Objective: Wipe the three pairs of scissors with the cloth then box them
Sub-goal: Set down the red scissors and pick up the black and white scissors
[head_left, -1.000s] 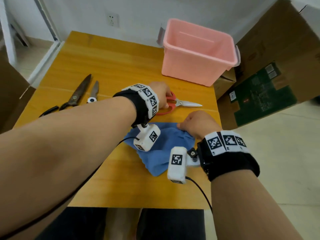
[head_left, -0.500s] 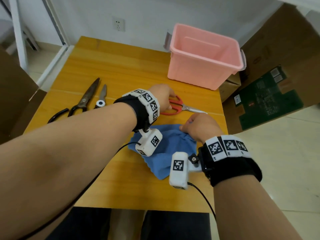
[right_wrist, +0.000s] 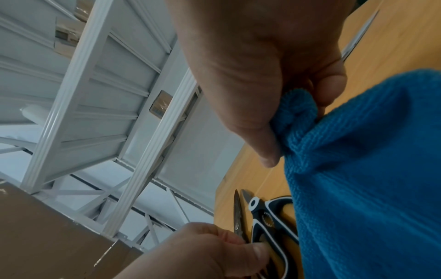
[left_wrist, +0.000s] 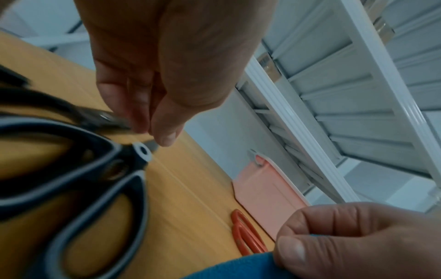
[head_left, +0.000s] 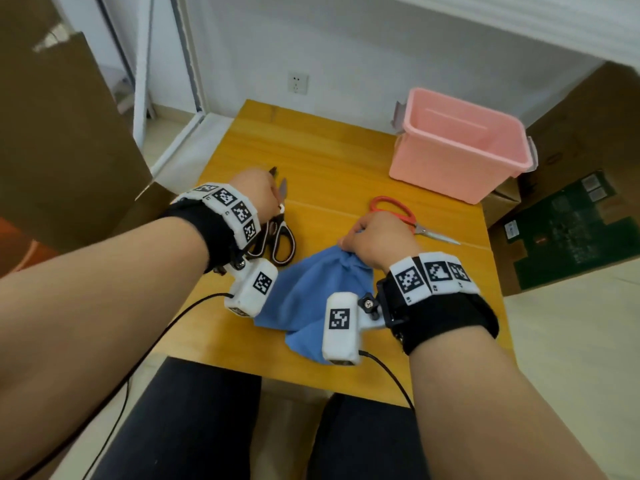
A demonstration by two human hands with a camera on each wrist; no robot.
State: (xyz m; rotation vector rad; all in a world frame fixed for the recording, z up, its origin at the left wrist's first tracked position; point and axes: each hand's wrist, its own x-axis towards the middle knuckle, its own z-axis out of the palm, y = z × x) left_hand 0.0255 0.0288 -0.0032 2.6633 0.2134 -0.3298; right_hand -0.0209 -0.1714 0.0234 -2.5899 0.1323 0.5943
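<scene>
Three pairs of scissors lie on the wooden table (head_left: 339,174). My left hand (head_left: 272,199) (left_wrist: 148,130) pinches the blade of the dark metal scissors (head_left: 273,171) (left_wrist: 95,117) (right_wrist: 237,211) at the left. Right beside them are the black-handled scissors (head_left: 278,225) (left_wrist: 133,181) (right_wrist: 262,209). My right hand (head_left: 360,233) (right_wrist: 298,120) pinches a bunched corner of the blue cloth (head_left: 304,296) (right_wrist: 369,169) and holds it up, while the rest drapes to the table. The red-handled scissors (head_left: 414,223) (left_wrist: 248,243) lie free beyond that hand. The pink box (head_left: 450,171) (left_wrist: 262,188) stands open at the back right.
Cardboard boxes (head_left: 571,188) crowd the table's right side, and a brown board (head_left: 62,133) leans at the left. My legs (head_left: 194,420) are under the near edge. Cables trail from both wrist cameras. White shelving (left_wrist: 346,94) stands behind.
My left hand let go of the red scissors and moved left to the dark metal pair. My right hand gathered the cloth's corner and raised it.
</scene>
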